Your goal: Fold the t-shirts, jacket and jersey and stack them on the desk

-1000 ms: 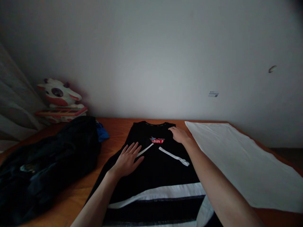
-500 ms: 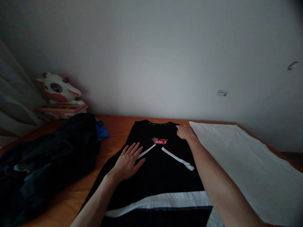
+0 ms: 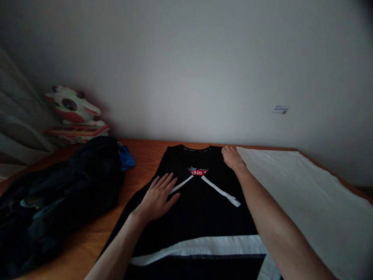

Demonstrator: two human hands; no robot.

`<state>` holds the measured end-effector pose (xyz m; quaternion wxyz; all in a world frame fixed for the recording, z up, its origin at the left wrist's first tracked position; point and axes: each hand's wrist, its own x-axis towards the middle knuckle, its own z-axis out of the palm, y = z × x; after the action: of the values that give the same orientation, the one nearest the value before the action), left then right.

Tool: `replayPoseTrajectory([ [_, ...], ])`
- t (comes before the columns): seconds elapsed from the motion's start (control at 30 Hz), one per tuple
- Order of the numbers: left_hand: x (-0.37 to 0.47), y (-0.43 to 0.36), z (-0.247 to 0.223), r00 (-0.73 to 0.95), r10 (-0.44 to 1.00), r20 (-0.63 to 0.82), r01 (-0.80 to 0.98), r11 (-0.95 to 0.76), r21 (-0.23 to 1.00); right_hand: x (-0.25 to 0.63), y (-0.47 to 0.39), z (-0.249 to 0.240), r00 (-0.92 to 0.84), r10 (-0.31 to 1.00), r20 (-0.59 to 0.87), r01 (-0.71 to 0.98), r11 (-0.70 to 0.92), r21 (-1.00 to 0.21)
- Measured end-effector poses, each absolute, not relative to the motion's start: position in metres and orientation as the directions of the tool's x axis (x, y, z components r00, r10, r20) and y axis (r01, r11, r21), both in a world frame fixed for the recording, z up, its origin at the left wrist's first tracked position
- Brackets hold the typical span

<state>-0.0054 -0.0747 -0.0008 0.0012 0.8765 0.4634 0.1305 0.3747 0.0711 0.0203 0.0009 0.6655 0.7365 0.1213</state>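
A black shirt [image 3: 210,217] with white stripes and a red lettered print lies spread on the wooden surface, its neckline toward the wall. My left hand [image 3: 159,196] rests flat on its left side, fingers stretched out, over part of one stripe. At the far right shoulder of the shirt, my right hand [image 3: 232,156] has its fingers curled closed on the fabric edge. My fingertips there are partly hidden. Right beside that hand is the corner of a white cloth [image 3: 294,194], which my right forearm partly covers.
A heap of dark clothing [image 3: 67,194] lies on the left, with a blue cloth piece [image 3: 126,157] at its far end. Behind it stands a toy cow with a keyboard [image 3: 75,111]. A pale wall [image 3: 186,77] rises behind the wooden surface [image 3: 145,155]; a curtain [image 3: 20,128] hangs at left.
My right hand has shifted slightly right with the shirt's shoulder, and the right stripe now meets the print more closely. My left hand stays flat in place. The view has tilted a little.
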Motion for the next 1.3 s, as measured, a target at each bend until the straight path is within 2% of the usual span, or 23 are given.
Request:
replayPoseTrajectory([
  [0.13,-0.006,-0.075,-0.001,0.543,0.808,0.23,0.809,-0.576,0.116,0.368,0.061,0.019,-0.093,0.97,0.226,0.985,0.055,0.166],
  [0.27,-0.006,-0.075,-0.001,0.542,0.804,0.244,0.807,-0.579,0.118,0.351,0.039,0.024,-0.175,0.941,0.291,0.981,0.141,0.134],
  [0.4,-0.006,-0.075,-0.001,0.542,0.814,0.211,0.817,-0.568,0.093,0.327,0.005,0.014,-0.209,0.917,0.341,0.971,0.236,-0.04],
  [0.47,-0.006,-0.075,-0.002,0.551,0.81,0.2,0.814,-0.575,0.087,0.315,-0.012,0.003,-0.16,0.947,0.277,0.972,0.199,-0.121],
  [0.57,-0.005,-0.074,-0.002,0.561,0.807,0.184,0.808,-0.582,0.094,0.301,-0.031,-0.013,-0.076,0.986,0.146,0.98,0.101,-0.17],
  [0.63,-0.004,-0.073,-0.002,0.558,0.813,0.165,0.811,-0.577,0.098,0.295,-0.037,-0.016,-0.04,0.991,0.131,0.982,0.063,-0.176],
  [0.7,-0.003,-0.072,0.0,0.556,0.817,0.152,0.813,-0.573,0.106,0.291,-0.041,-0.013,-0.036,0.982,0.185,0.983,0.069,-0.172],
  [0.8,-0.005,-0.071,0.004,0.556,0.818,0.147,0.807,-0.573,0.143,0.289,-0.051,0.0,-0.165,0.939,0.3,0.968,0.213,-0.134],
  [0.87,-0.006,-0.07,0.006,0.551,0.822,0.145,0.803,-0.57,0.174,0.291,-0.064,0.007,-0.243,0.915,0.323,0.951,0.29,-0.108],
  [1.03,-0.006,-0.067,0.003,0.548,0.826,0.133,0.813,-0.563,0.149,0.319,-0.105,0.011,-0.16,0.959,0.233,0.978,0.187,-0.097],
  [1.17,-0.004,-0.064,-0.004,0.551,0.824,0.132,0.823,-0.563,0.079,0.343,-0.125,0.001,-0.219,0.97,0.104,0.965,0.231,-0.121],
  [1.3,-0.005,-0.063,-0.006,0.553,0.825,0.116,0.823,-0.562,0.077,0.347,-0.128,-0.008,-0.204,0.971,0.121,0.965,0.22,-0.14],
])
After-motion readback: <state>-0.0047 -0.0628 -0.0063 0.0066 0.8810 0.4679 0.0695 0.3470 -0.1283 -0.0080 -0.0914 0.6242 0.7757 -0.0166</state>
